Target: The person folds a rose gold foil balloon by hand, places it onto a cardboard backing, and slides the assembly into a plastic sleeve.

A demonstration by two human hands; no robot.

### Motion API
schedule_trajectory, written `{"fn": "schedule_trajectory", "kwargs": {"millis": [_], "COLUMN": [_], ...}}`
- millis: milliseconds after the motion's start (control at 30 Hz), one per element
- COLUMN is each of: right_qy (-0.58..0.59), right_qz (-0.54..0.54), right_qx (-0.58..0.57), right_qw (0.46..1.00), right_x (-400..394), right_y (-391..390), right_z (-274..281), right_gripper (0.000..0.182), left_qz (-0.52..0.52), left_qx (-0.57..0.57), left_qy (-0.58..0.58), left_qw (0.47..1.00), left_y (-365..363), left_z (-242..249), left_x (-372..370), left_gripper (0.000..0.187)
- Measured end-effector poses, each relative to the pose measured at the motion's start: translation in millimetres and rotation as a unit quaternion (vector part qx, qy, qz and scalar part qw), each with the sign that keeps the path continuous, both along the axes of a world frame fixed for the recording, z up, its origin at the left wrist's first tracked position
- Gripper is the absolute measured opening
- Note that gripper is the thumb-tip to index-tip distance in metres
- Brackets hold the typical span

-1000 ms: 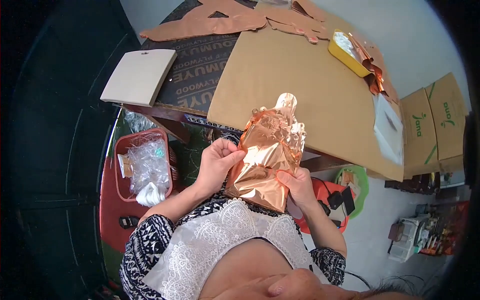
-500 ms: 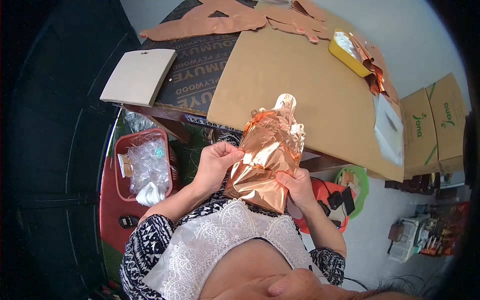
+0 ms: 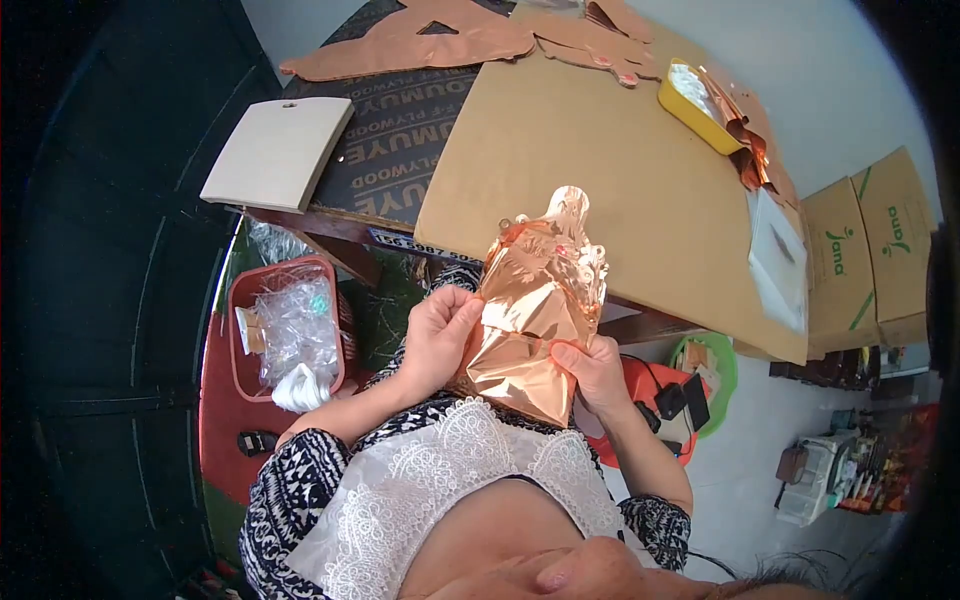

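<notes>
A crinkled sheet of copper-coloured foil (image 3: 535,310) lies over my lap, its rounded upper end reaching past the table's near edge. My left hand (image 3: 440,335) pinches the foil's left edge between thumb and fingers. At the lower right side, my right hand (image 3: 592,368) grips it with the thumb on top and the fingers underneath, mostly hidden. The upper part of the foil is wrapped around something shaped with small lobes, whose kind I cannot make out.
Brown board (image 3: 560,130) covers the table, with copper-coloured cut shapes (image 3: 420,45) at the back. A yellow tray (image 3: 695,115) stands far right, near white sheets (image 3: 777,262). A red bin (image 3: 240,350) of clear plastic is at left; a green basin (image 3: 728,385) sits below right.
My left hand has shifted slightly, turning a little at the foil's left edge. The foil's upper left folds look smoother and the top tilts slightly left. My right hand stays in place.
</notes>
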State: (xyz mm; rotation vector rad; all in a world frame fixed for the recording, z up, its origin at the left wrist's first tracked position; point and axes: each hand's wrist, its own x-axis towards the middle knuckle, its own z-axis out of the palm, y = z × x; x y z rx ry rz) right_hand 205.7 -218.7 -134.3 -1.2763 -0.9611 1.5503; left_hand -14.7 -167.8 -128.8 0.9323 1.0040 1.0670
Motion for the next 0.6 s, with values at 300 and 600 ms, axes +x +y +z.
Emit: {"fn": "schedule_trajectory", "kwargs": {"millis": [300,600], "right_qy": [0.019,0.024], "right_qz": [-0.004,0.007], "right_qx": [0.01,0.0], "right_qw": [1.0,1.0], "right_x": [-1.9,-1.3], "right_y": [1.3,1.5], "right_z": [0.6,1.4], "right_gripper": [0.017,0.018], "left_qz": [0.002,0.007], "left_qx": [0.017,0.051], "left_qy": [0.038,-0.006], "left_qw": [0.999,0.999], "left_y": [-0.1,-0.4], "left_z": [-1.1,-9.6], "left_x": [-0.4,0.3], "left_gripper": [0.017,0.008]}}
